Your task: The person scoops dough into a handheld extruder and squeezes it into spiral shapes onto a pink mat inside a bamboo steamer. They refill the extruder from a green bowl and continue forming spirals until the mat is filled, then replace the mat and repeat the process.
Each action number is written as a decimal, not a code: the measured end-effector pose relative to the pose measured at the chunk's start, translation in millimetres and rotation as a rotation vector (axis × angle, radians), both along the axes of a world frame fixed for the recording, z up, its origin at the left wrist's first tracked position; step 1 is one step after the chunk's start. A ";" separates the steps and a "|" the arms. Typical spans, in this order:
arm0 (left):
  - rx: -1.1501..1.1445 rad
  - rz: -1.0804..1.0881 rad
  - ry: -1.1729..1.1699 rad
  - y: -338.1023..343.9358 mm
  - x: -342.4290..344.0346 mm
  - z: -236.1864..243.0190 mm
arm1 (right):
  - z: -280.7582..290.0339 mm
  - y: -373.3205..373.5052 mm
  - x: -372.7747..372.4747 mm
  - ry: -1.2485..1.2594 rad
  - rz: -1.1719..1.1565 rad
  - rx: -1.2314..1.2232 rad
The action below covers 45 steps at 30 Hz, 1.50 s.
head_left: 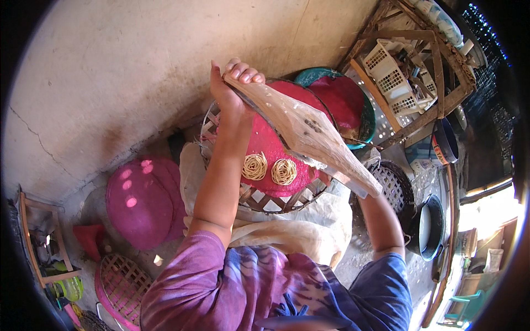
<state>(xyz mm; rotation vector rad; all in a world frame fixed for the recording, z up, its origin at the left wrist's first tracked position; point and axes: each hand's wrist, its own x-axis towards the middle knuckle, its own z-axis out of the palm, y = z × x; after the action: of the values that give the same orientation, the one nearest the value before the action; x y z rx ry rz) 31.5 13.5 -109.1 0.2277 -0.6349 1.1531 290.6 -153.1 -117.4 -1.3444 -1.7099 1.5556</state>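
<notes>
A long, pale, worn wooden piece (309,126), wide in the middle and narrower at its ends, slants across in front of me. My left hand (234,83) is closed around its upper left end. At its lower right end my right forearm (383,220) reaches up behind the wood, which hides the fingers of that hand. Below the wood, two round coils of pale noodle-like strands, a left coil (254,166) and a right coil (284,172), lie side by side on a red-pink sheet (276,187). The sheet rests on a round woven basket (259,204).
Pale cloth (287,234) drapes between me and the basket. Behind stands a green basin (369,118) holding red material. Purple-pink round pieces (138,204) lie at left, near a wall (138,55). A wooden frame (439,71) with a white crate (386,71) and dark buckets (429,226) stand at right.
</notes>
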 end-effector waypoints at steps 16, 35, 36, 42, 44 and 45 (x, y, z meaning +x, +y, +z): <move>-0.265 -0.055 0.300 23.9 97.0 -33.9 | 75.6 -32.6 33.3 -0.182 -0.292 -0.307; -0.314 -0.163 0.190 3.8 123.7 -51.5 | 70.7 -49.6 56.9 0.108 -0.337 -0.350; -0.273 -0.141 0.182 7.1 124.9 -55.9 | 62.7 -47.7 55.2 0.327 -0.329 -0.373; -0.212 -0.068 0.091 10.7 121.5 -72.1 | -20.5 -30.3 34.7 0.983 -0.392 -0.462; -0.207 -0.046 0.066 9.6 118.2 -73.2 | -43.7 -25.4 41.1 1.016 -0.269 -0.513; -0.190 -0.037 0.050 9.7 115.5 -72.6 | -51.9 -23.5 46.7 0.982 -0.232 -0.531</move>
<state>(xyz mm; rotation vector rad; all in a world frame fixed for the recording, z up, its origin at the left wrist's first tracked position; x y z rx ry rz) 147.0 23.2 -181.8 0.0823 -0.4802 1.1606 337.4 -176.7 -169.3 -0.6889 -0.5507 2.0884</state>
